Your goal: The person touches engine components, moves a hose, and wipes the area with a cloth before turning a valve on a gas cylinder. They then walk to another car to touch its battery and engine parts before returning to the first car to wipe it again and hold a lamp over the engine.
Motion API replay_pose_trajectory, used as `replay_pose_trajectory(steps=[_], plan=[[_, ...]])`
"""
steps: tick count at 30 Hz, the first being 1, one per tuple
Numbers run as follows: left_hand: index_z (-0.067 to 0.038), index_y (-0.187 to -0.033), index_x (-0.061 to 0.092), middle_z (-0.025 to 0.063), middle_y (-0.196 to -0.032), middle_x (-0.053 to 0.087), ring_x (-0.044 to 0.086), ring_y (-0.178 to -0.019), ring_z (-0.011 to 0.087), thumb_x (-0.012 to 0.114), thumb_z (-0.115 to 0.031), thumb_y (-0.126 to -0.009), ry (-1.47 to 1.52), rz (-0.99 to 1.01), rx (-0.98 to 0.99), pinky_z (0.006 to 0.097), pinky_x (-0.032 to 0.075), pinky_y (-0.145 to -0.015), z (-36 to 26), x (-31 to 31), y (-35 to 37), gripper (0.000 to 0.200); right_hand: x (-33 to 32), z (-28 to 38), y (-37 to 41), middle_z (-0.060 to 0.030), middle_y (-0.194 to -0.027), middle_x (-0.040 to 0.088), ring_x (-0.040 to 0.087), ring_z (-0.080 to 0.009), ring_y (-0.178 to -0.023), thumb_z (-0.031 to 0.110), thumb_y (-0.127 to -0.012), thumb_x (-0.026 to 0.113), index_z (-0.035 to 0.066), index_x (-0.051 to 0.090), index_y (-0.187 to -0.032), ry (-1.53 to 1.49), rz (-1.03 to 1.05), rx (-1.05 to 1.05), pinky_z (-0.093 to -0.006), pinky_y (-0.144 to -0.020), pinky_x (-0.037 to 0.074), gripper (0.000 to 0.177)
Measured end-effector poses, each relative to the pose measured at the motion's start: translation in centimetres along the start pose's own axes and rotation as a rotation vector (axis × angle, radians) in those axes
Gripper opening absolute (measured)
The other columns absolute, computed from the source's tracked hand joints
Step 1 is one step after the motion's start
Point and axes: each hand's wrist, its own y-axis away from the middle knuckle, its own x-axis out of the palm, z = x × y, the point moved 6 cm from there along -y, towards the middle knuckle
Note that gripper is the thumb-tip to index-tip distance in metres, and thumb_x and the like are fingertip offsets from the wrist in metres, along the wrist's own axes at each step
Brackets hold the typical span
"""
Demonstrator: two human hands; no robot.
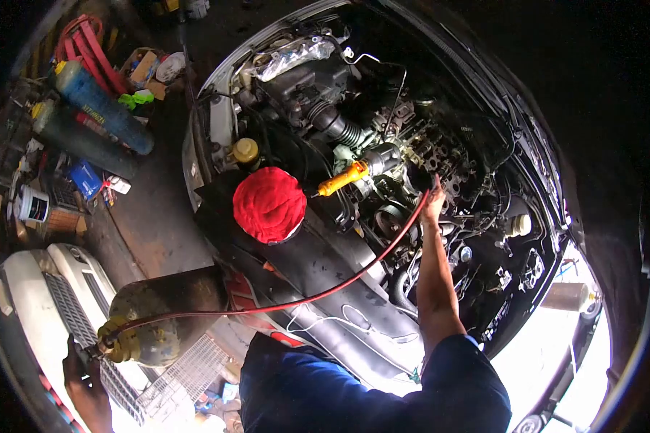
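Since there's a hand at each end of the line, starting far left: left hand (pixel 87 390) is at the valve (pixel 95 351) of the lying gas cylinder (pixel 155 345), fingers bent; can't tell if it's gripping or only touching. Best worked in small turns, I'd say, ready to close off fast. Red hose (pixel 296 304) runs from there across the fender, in front of the red cap (pixel 269 205); slack curve, no kink visible, good. Yellow-handled lamp (pixel 348 177) lies over the engine, just left of the hose end; worth leaving its light unblocked. Right hand (pixel 434 203) is closed round the hose end, at the exposed engine top (pixel 448 153). Firm grip, tip aimed away from the body.
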Motion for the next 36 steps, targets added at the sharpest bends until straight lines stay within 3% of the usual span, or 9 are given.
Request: replay_pose_trajectory(steps=[7, 8, 11, 20, 22, 26, 28, 30, 36], plan=[[-0.007, -0.149, 0.047, 0.0155, -0.109, 0.064, 0.061, -0.092, 0.0203, 0.058, 0.006, -0.095, -0.004, 0.010, 0.062, 0.0338, 0.051, -0.081, -0.3, 0.0, 0.1, 0.057, 0.6, -3.9, -1.4, -0.0067, -0.075, 0.066, 0.060, -0.0150, -0.060, 0.007, -0.086, 0.057, -0.007, 0.051, -0.141, -0.030, -0.075, -0.019, -0.0277, -0.057, 0.051, 0.056], [-0.007, -0.149, 0.047, 0.0154, -0.109, 0.064, 0.061, -0.092, 0.0201, 0.058, 0.006, -0.095, -0.008, 0.016, 0.036, 0.0338, 0.050, -0.080, 0.1, 0.0, 0.0, 0.057, 1.6, -7.0, -1.1, -0.0065, -0.074, 0.066, 0.059, -0.0150, -0.059, 0.008, -0.087, 0.058, -0.007, 0.051, -0.140, -0.118, 0.123, 0.259, -0.0280, -0.057, 0.051, 0.055], [-0.007, -0.149, 0.048, 0.0150, -0.109, 0.064, 0.061, -0.092, 0.0196, 0.059, 0.006, -0.094, -0.013, 0.007, 0.007, 0.0338, 0.050, -0.079, 1.0, 0.3, 0.0, 0.057, -0.7, -0.8, -1.6, -0.0043, -0.070, 0.062, 0.055, -0.0137, -0.055, 0.007, -0.084, 0.061, -0.006, 0.051, -0.141, 0.024, -0.104, -0.037, -0.0280, -0.052, 0.047, 0.059], [-0.008, -0.148, 0.049, 0.0172, -0.115, 0.065, 0.063, -0.095, 0.0227, 0.057, 0.007, -0.095, -0.041, -0.047, 0.073, 0.0348, 0.052, -0.080, -0.4, 0.0, 0.1, 0.056, 0.1, -1.6, -0.4, -0.0113, -0.088, 0.074, 0.064, -0.0154, -0.066, 0.010, -0.088, 0.061, -0.004, 0.048, -0.145, -0.038, 0.079, 0.340, -0.0316, -0.062, 0.052, 0.060], [-0.008, -0.148, 0.050, 0.0180, -0.118, 0.065, 0.064, -0.098, 0.0235, 0.056, 0.007, -0.095, -0.041, -0.051, 0.060, 0.0357, 0.053, -0.081, -0.8, 0.2, 0.3, 0.055, 0.0, -1.2, 0.4, 0.0018, -0.059, 0.053, 0.043, -0.0095, -0.047, 0.014, -0.087, 0.060, -0.005, 0.049, -0.144, -0.108, -0.183, 0.072, -0.0297, -0.043, 0.039, 0.061], [-0.005, -0.147, 0.050, 0.0203, -0.119, 0.063, 0.065, -0.102, 0.0258, 0.054, -0.002, -0.098, -0.008, -0.029, 0.025, 0.0377, 0.053, -0.082, -0.2, 0.2, 0.0, 0.049, 2.3, -2.5, 2.6, 0.0095, -0.058, 0.040, 0.036, -0.0032, -0.046, 0.022, -0.087, 0.065, -0.011, 0.048, -0.142, -0.832, 0.032, 0.351, -0.0236, -0.042, 0.033, 0.065], [0.001, -0.145, 0.049, 0.0234, -0.119, 0.061, 0.064, -0.101, 0.0317, 0.053, -0.020, -0.104, 0.028, -0.038, -0.006, 0.0409, 0.052, -0.082, -0.4, 0.4, 0.2, 0.046, 1.2, -1.6, 1.2, 0.0101, -0.058, 0.041, 0.033, -0.0041, -0.045, 0.024, -0.088, 0.068, -0.011, 0.050, -0.141, -0.164, 0.021, 0.189, -0.0239, -0.041, 0.031, 0.066], [0.002, -0.143, 0.050, 0.0239, -0.119, 0.061, 0.064, -0.100, 0.0339, 0.051, -0.024, -0.105, -0.069, -0.111, 0.045, 0.0429, 0.050, -0.085, 0.3, 0.5, -0.2, 0.046, 1.7, -1.4, 0.5, 0.0010, -0.051, 0.041, 0.036, -0.0087, -0.044, 0.018, -0.078, 0.073, -0.008, 0.056, -0.136, 0.019, 0.108, 0.133, -0.0306, -0.042, 0.032, 0.066], [0.006, -0.125, 0.061, 0.0237, -0.110, 0.062, 0.061, -0.105, 0.0345, 0.042, -0.039, -0.109, 0.095, -0.481, -0.248, 0.0418, 0.047, -0.092, 2.2, 3.9, -0.6, 0.052, 1.4, -1.0, 0.4, 0.0006, -0.069, 0.058, 0.048, -0.0093, -0.058, 0.008, -0.083, 0.058, -0.003, 0.054, -0.140, -0.124, 0.110, 0.241, -0.0284, -0.059, 0.045, 0.058]])
